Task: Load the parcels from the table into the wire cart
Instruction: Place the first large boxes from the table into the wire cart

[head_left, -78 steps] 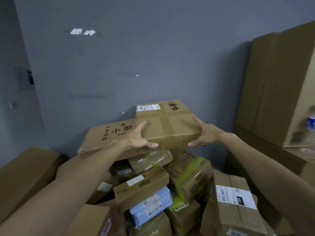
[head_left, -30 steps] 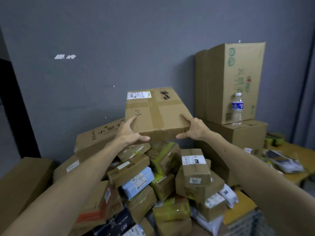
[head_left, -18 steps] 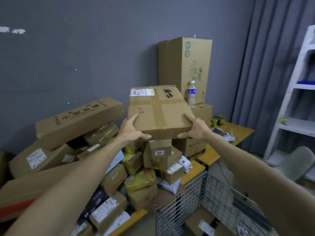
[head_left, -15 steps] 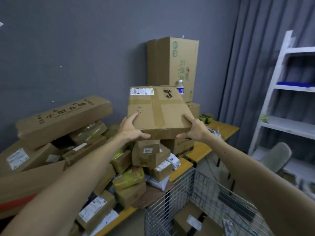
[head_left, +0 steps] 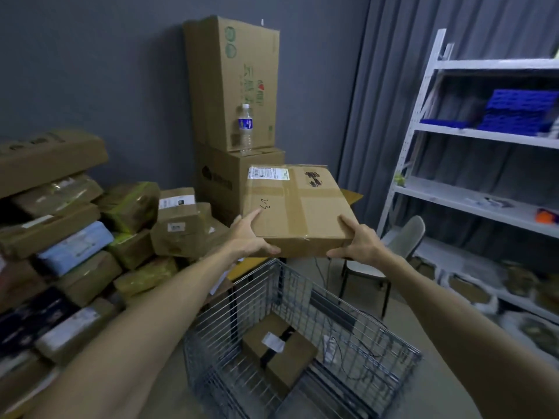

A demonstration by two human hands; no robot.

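Cardboard parcel [head_left: 298, 207], held flat, grasped at its near corners by my left hand [head_left: 246, 237] and right hand [head_left: 358, 241]. It hangs about over the far rim of the wire cart [head_left: 211, 352], whose basket lies below and nearer me.

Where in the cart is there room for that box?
The wire cart has bare floor between the parcel inside and its left wall, and nearer you. A paper scrap lies to the parcel's right. The table pile is crowded.
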